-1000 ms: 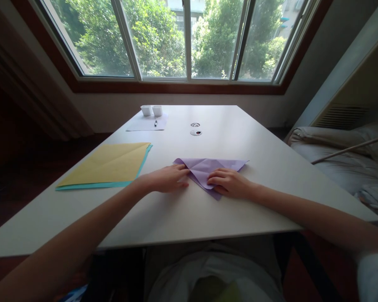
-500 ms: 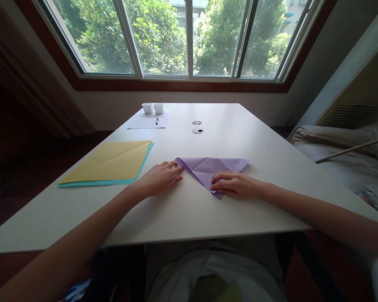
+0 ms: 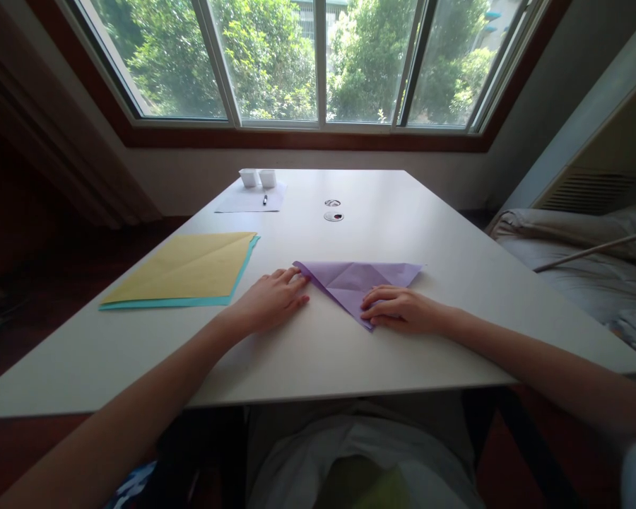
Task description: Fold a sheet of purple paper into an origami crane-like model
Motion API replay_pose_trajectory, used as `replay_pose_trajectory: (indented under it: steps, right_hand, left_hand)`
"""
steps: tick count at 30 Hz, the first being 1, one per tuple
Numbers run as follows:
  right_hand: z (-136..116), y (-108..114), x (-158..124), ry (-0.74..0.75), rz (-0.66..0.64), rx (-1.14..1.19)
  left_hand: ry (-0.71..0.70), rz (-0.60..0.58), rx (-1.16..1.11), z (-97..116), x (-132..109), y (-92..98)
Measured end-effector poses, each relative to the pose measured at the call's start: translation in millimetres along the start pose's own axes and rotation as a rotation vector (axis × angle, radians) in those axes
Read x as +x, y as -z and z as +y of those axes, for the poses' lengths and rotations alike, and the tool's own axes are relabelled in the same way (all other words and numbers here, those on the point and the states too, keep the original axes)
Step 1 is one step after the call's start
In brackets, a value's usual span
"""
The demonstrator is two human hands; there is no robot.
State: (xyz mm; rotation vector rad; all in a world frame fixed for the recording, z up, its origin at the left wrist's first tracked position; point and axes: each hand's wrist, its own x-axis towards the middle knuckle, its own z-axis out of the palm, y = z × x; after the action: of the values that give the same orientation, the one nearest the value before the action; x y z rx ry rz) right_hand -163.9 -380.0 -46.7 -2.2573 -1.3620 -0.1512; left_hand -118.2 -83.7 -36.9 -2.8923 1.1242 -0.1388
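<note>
A sheet of purple paper (image 3: 344, 277), folded into a triangle with crease lines across it, lies on the white table with one point toward me. My left hand (image 3: 276, 298) rests at its left corner, fingertips on the paper's edge and fingers stretched out. On the lower right part of the paper lies my right hand (image 3: 400, 309), its fingers laid flat close to the near point. The right hand's palm and thumb side partly cover the paper there.
Left of the purple paper, a yellow sheet (image 3: 185, 265) lies over a turquoise sheet (image 3: 191, 304). Farther back are a white sheet (image 3: 238, 203), a dark pen (image 3: 265, 199) and two white cups (image 3: 258, 178). Round metal fittings (image 3: 333, 215) sit in the tabletop (image 3: 392, 226).
My right hand has shifted slightly right on the paper. At the near point, the layers that stuck out unevenly now lie closer together. My left hand stays at the left corner.
</note>
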Motion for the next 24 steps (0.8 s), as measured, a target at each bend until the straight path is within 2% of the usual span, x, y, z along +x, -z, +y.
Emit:
replay_pose_trajectory:
  steps: [3,11,24]
  right_hand:
    - [0.4,-3.5,0.0,-0.026,0.037,0.009]
    - [2.3,-3.2,2.0,0.021,0.05,0.083]
    - [1.0,-1.5,5.1,0.003,-0.004,0.026]
  left_hand:
    - [-0.013,-0.01,-0.036,0.5,0.4,-0.8]
    - [-0.012,-0.049,-0.008,0.1,1.1,-1.2]
    - [-0.002,-0.046,-0.02,1.7,0.6,-0.5]
